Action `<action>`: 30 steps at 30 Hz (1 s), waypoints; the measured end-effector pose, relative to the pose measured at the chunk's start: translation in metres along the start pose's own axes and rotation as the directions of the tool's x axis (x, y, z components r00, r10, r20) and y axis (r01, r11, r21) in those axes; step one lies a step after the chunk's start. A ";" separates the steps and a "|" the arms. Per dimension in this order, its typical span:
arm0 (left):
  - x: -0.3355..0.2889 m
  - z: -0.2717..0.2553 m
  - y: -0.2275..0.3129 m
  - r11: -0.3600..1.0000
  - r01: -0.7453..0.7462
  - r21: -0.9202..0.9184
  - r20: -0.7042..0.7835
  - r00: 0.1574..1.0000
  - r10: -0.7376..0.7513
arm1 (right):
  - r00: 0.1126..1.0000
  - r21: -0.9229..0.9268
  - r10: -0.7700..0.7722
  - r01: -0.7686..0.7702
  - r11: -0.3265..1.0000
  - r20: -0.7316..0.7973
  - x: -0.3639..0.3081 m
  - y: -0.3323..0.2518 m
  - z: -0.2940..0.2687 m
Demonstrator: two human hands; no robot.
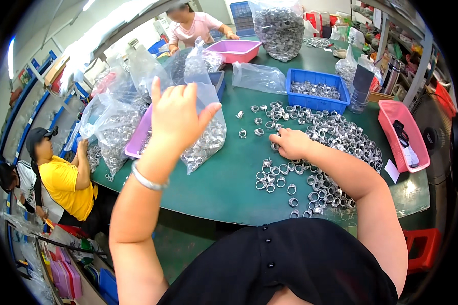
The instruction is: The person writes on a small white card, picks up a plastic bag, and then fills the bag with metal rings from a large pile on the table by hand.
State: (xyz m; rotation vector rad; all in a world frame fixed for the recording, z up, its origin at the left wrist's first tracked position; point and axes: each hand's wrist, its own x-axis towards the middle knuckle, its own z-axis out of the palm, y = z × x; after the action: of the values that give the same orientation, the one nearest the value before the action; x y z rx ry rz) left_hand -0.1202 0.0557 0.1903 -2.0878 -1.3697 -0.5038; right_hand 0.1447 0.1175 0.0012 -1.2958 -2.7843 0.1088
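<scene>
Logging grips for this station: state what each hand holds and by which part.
The left hand is raised, fingers spread, in front of a clear bag of metal rings; a hold cannot be told. The right hand rests on the loose metal rings; any hold is hidden.

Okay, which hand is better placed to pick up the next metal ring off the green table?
Right. The right hand rests on the green table among the loose metal rings. The left hand is raised, fingers spread, in front of the clear bag of rings.

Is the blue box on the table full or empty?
Partly full: the blue box holds a shallow layer of metal rings, with wall showing above them.
</scene>
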 end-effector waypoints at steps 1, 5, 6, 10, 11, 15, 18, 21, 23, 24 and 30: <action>0.009 -0.009 -0.003 0.986 0.110 0.126 0.302 0.942 -0.143 | 1.000 -0.004 0.005 -0.005 1.000 0.007 0.001 0.000 -0.001; 0.035 -0.025 0.000 0.984 0.122 0.132 0.649 0.740 -0.178 | 0.997 0.034 0.056 -0.058 0.998 0.049 0.005 0.003 -0.006; 0.038 -0.023 0.003 0.984 0.121 0.132 0.647 0.741 -0.178 | 0.995 0.054 0.088 -0.090 0.994 0.050 0.005 0.005 -0.007; 0.047 -0.002 0.012 0.999 0.045 -0.023 0.587 0.809 -0.023 | 0.989 0.179 0.150 -0.147 0.973 -0.003 0.005 0.015 -0.006; 0.049 0.002 0.016 0.994 0.014 -0.107 0.587 0.808 0.051 | 0.986 0.237 0.144 -0.120 0.964 -0.086 0.004 0.020 -0.005; 0.045 0.016 0.034 0.982 -0.174 -0.075 0.574 0.798 0.185 | 0.931 0.675 0.358 -0.218 0.705 -0.074 0.010 0.035 -0.014; 0.043 0.015 0.044 0.983 -0.165 -0.077 0.560 0.809 0.180 | 0.876 0.879 0.478 -0.176 0.442 -0.065 0.018 0.047 -0.035; 0.040 0.011 0.042 0.985 -0.162 -0.057 0.554 0.816 0.166 | 0.843 0.932 0.483 0.059 0.358 -0.239 0.039 0.041 -0.083; 0.034 0.013 0.034 0.987 -0.156 -0.037 0.558 0.816 0.150 | 0.847 0.910 0.396 0.214 0.356 -0.354 0.063 0.012 -0.130; 0.033 0.013 0.033 0.986 -0.164 -0.028 0.554 0.819 0.152 | 0.846 0.886 0.340 0.283 0.368 -0.411 0.074 -0.002 -0.153; 0.036 0.012 0.039 0.980 -0.197 -0.024 0.546 0.819 0.178 | 0.888 0.868 0.207 0.312 0.387 -0.411 0.137 -0.096 -0.219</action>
State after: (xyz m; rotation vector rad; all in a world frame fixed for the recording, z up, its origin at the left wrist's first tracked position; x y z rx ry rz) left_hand -0.0699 0.0764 0.1925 -2.4127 -1.4241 0.2285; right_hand 0.0036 0.1678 0.2325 -0.7252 -1.7360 1.0488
